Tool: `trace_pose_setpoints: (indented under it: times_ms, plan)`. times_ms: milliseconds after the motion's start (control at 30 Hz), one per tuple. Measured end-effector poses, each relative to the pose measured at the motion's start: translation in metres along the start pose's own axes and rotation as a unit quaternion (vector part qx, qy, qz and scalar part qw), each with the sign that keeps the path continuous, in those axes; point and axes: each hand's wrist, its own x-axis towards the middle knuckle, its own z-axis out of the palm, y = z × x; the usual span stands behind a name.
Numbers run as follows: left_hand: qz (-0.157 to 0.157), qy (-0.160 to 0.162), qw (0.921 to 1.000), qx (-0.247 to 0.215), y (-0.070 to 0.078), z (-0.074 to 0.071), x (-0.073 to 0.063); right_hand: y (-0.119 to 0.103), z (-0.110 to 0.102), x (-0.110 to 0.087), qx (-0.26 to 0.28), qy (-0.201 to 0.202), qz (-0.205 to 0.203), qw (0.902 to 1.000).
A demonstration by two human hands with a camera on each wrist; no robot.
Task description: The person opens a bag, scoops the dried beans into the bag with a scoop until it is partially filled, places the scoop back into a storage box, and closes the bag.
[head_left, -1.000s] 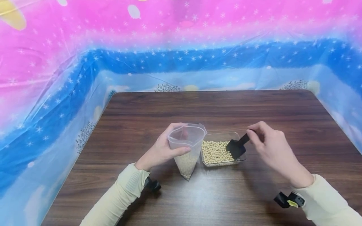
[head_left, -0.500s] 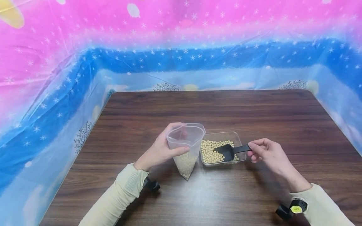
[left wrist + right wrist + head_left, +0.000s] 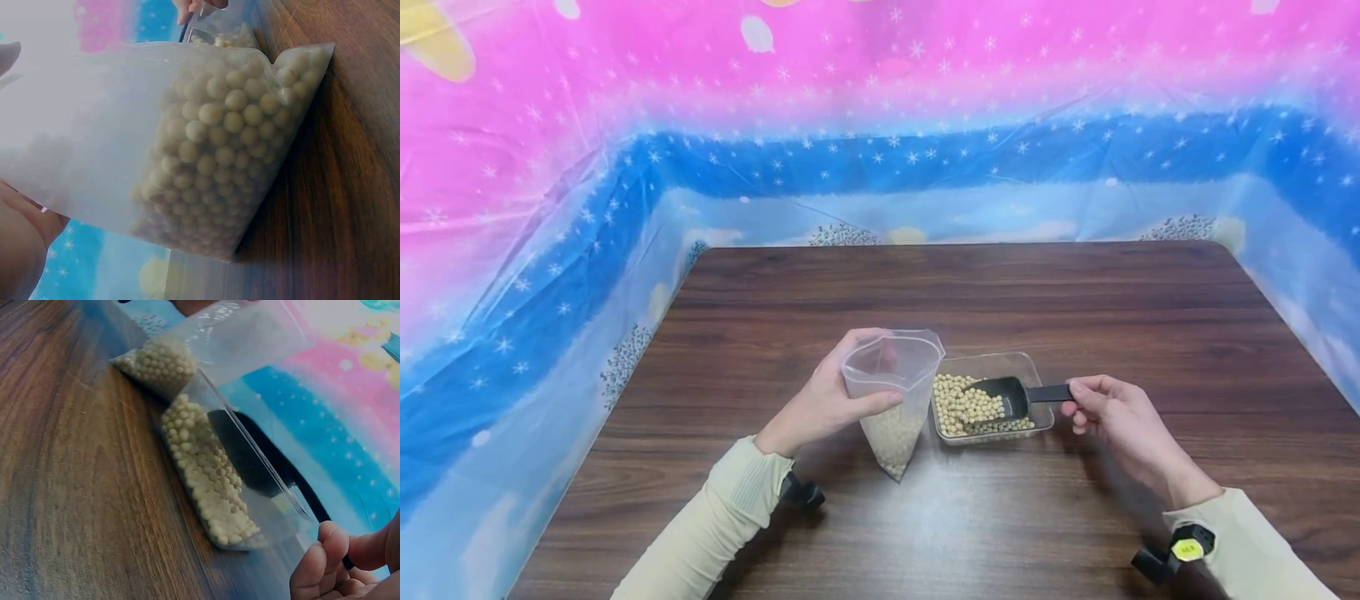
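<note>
A clear zip bag (image 3: 891, 417), partly filled with round pale beans, stands upright with its mouth spread wide. My left hand (image 3: 831, 396) grips it near the top, thumb in front and fingers behind. Close beside the bag, on its right, sits a clear rectangular container (image 3: 1045, 421) of soybeans (image 3: 955, 400). My right hand (image 3: 1123, 425) pinches the end of a black scoop's handle. The scoop (image 3: 1018, 396) is inside the container, level, with beans in its bowl. In the left wrist view, beans (image 3: 219, 137) fill the lower part of the bag.
Everything stands on a dark wood-grain table (image 3: 775, 300). A pink and blue patterned cloth (image 3: 865, 158) hangs around its back and sides. Black wrist cameras (image 3: 1153, 562) sit below the cuffs.
The right hand has lowered the scoop's handle from a steep tilt to nearly level, and the bowl has picked up beans. The left hand and bag have stayed about where they were.
</note>
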Motion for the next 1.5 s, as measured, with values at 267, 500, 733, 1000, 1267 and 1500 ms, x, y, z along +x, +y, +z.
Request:
trace_pose_setpoints:
  times_ms: [267,500,733,1000,1267,1500]
  plan:
    - [0.000,-0.003,1.0000,0.000,-0.002,0.000,0.000,-0.001,-0.014,0.000,0.084,-0.030,0.014,0.9959]
    - [-0.006,-0.003,1.0000,-0.005,0.000,0.001,0.000,-0.017,-0.022,-0.005,0.172,-0.046,-0.026,0.9837]
    - [-0.008,-0.002,1.0000,-0.002,-0.001,0.001,0.000,-0.041,-0.019,-0.011,0.223,-0.041,-0.062,0.9720]
    - [-0.006,-0.003,0.9999,0.008,-0.003,0.000,0.001,-0.070,-0.001,-0.016,0.219,-0.041,-0.091,0.9705]
    - [-0.007,-0.008,0.9998,0.017,-0.003,0.000,0.002,-0.096,0.024,-0.018,0.215,-0.084,-0.128,0.9646]
    - [-0.015,-0.010,0.9998,0.002,0.001,0.000,0.002,-0.107,0.044,-0.018,0.188,-0.090,-0.140,0.9680]
